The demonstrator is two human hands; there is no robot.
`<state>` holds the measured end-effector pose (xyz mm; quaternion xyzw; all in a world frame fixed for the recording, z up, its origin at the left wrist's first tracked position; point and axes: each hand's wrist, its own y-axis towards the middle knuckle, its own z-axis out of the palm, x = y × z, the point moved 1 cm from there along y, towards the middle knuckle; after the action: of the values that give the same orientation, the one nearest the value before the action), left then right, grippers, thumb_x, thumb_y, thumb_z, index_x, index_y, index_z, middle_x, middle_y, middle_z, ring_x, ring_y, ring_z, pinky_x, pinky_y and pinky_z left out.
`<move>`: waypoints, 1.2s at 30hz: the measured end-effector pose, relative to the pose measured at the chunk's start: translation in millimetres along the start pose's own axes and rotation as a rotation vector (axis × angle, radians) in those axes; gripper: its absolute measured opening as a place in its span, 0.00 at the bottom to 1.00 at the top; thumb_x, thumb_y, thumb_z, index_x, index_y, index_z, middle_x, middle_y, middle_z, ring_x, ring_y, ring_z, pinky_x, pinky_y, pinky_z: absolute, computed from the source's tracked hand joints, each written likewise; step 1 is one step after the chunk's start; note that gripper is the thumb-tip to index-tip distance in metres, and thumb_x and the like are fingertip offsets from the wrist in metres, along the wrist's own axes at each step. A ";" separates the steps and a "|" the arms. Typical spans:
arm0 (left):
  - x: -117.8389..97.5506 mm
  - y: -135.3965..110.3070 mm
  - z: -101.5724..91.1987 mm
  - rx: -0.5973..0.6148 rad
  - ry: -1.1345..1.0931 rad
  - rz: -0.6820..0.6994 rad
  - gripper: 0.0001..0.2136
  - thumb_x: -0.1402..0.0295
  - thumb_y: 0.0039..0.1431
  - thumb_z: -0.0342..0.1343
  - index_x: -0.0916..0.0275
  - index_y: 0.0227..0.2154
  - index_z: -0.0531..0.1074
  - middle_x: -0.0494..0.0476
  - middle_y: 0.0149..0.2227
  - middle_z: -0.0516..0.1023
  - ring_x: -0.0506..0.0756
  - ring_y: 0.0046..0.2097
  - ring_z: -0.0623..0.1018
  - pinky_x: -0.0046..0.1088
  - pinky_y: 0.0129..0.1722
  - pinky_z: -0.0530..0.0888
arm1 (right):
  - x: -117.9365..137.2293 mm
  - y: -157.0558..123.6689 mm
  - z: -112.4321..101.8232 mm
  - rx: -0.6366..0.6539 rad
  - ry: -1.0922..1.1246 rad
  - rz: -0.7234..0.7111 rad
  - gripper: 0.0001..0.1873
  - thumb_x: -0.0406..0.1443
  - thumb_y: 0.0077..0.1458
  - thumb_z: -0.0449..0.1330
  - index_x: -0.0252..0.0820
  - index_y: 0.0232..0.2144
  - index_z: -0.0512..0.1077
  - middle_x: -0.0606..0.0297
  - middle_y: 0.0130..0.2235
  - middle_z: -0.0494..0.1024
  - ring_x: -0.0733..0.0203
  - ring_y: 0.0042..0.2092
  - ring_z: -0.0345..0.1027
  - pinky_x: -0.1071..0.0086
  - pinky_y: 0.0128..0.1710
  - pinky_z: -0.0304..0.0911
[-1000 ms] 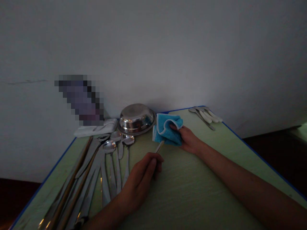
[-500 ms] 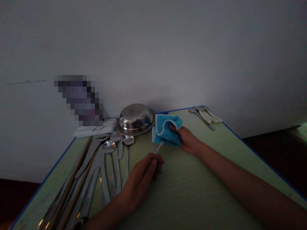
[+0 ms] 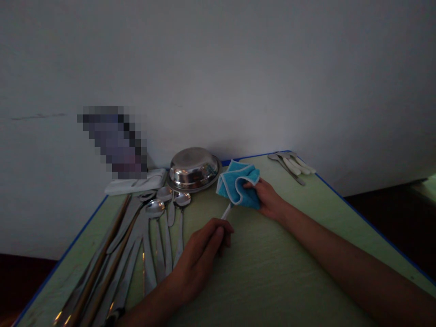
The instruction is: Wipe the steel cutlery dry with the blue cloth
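My left hand (image 3: 207, 245) is closed around a piece of cutlery (image 3: 226, 212) with a slim, pale shaft. Its far end is hidden by a blue cloth (image 3: 235, 179) with white edging, so I cannot tell which kind it is. Gripping that folded cloth is my right hand (image 3: 267, 195), thumb on top, with the cloth bunched around the far end. To the left of my left hand lie several metal spoons (image 3: 156, 208) and long-handled pieces of cutlery (image 3: 131, 263), close together on the table.
An upturned steel bowl (image 3: 194, 168) stands near the wall. At the far right corner lie several pieces of cutlery (image 3: 293, 165), some with white handles. A white folded item (image 3: 136, 181) sits back left below a blurred-out object (image 3: 116, 145). The green table (image 3: 289, 277) has blue edges.
The blue cloth has shifted and refolded in my right hand, its near edge now curling down over the cutlery. My left hand stays almost in the same place.
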<state>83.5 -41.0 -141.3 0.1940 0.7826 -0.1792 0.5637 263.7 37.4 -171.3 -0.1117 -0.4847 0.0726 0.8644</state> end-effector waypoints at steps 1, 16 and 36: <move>0.2 -0.2 -0.1 -0.003 0.003 -0.001 0.11 0.65 0.62 0.39 0.61 0.35 0.65 0.51 0.27 0.67 0.49 0.29 0.66 0.23 0.27 0.64 | 0.2 0.1 -0.1 0.006 0.000 0.003 0.12 0.28 0.36 0.58 0.42 0.28 0.68 0.72 0.26 0.76 0.64 0.27 0.69 0.69 0.29 0.66; 2.7 -1.0 -0.3 0.027 -0.008 -0.002 0.11 0.65 0.63 0.39 0.61 0.35 0.65 0.50 0.27 0.66 0.48 0.29 0.66 0.23 0.28 0.63 | 2.2 -2.2 2.7 0.068 0.001 0.031 0.12 0.29 0.37 0.58 0.42 0.30 0.68 0.72 0.26 0.76 0.65 0.28 0.69 0.70 0.30 0.66; 4.2 -0.2 0.4 0.001 -0.013 0.015 0.11 0.65 0.63 0.39 0.60 0.35 0.65 0.50 0.27 0.67 0.48 0.29 0.66 0.22 0.27 0.63 | 0.3 -3.9 4.5 0.055 0.031 -0.038 0.13 0.39 0.44 0.60 0.42 0.35 0.69 0.66 0.32 0.78 0.61 0.33 0.71 0.66 0.35 0.66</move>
<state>82.5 -40.9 -145.4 0.1989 0.7775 -0.1766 0.5698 260.0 34.3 -167.7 -0.0797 -0.4712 0.0679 0.8758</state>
